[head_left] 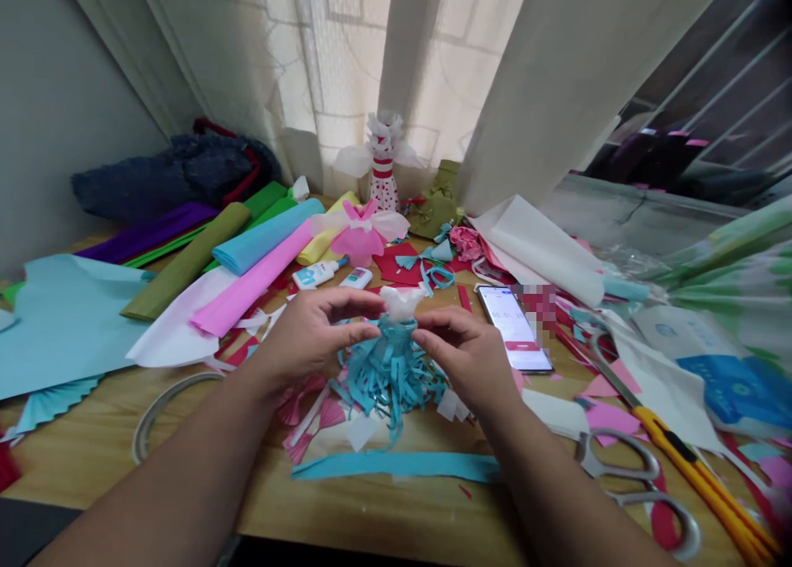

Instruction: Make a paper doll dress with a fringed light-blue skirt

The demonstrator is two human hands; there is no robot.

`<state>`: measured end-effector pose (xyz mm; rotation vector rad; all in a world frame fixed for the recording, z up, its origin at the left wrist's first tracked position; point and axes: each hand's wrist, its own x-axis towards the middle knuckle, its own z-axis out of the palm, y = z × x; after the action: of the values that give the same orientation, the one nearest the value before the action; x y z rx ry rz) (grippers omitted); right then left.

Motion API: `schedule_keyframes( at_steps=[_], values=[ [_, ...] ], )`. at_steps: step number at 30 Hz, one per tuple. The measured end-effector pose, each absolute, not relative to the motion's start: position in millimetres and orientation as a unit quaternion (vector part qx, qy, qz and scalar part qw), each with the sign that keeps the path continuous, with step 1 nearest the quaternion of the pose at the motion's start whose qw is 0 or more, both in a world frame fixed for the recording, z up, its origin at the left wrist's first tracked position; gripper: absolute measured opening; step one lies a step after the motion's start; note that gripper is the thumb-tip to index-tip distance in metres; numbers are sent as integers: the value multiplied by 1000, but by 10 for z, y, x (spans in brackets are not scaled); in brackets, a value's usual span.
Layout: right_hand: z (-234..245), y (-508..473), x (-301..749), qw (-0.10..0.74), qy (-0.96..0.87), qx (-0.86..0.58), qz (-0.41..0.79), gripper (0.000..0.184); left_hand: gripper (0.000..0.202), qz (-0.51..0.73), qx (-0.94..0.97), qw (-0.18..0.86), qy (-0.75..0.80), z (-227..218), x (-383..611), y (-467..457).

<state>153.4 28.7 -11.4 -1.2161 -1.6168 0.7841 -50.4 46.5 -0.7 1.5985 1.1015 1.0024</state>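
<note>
Both left hand (313,336) and right hand (464,361) clamped on a fringed blue paper dress (389,377)

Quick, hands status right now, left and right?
Left hand: closed, fingers gripping the waist of the blue fringed paper dress.
Right hand: closed, fingers holding the same dress at the waist.

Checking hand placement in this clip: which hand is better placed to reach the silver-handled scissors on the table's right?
Right, probably: the right hand sits closer to the silver-handled scissors, while the left hand lies beyond the blue paper-fringed dress both hands are holding.
</note>
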Motion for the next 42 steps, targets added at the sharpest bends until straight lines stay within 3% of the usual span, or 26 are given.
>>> schedule_keyframes(
  at_steps=[11, 26, 42],
  values=[
    [-170, 281, 1498, 495, -648, -498, 295, 9, 27, 423, 673, 346, 498, -105, -361, 429],
    [-230, 295, 1477, 541, -628, -468, 307, 17, 12, 451, 642, 381, 490, -106, -304, 438],
    [-245, 242, 1429, 550, -651, -462, 246, 14, 9, 466, 679, 342, 453, -120, -299, 431]
  ],
)
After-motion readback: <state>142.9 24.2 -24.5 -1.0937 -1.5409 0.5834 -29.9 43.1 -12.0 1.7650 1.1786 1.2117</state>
